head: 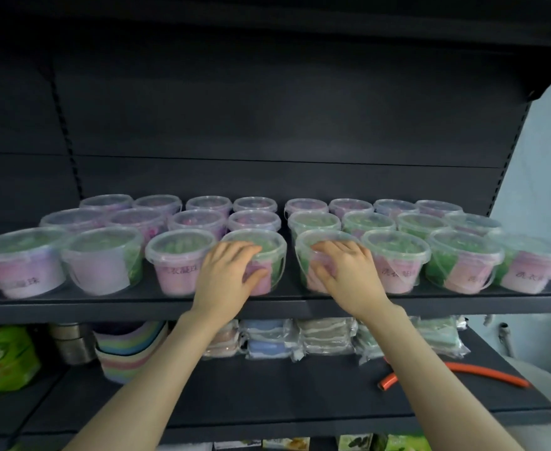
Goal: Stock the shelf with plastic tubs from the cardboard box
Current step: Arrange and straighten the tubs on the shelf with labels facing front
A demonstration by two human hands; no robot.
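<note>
Gripping the left tub [272, 250] with the left hand [232, 271] and the right tub [329, 236] with the right hand [345, 271], fingers curled round each wall; both standing mid front row on the shelf [105, 304], near its edge; likely squaring them into line, labels outward; two filled rows behind; no cardboard box in view.

Three rows of clear round plastic tubs [180, 255] on a dark metal shelf [105, 304]; my left hand [230, 271] grips one at eleven o'clock, right hand [345, 271] at one.
</note>
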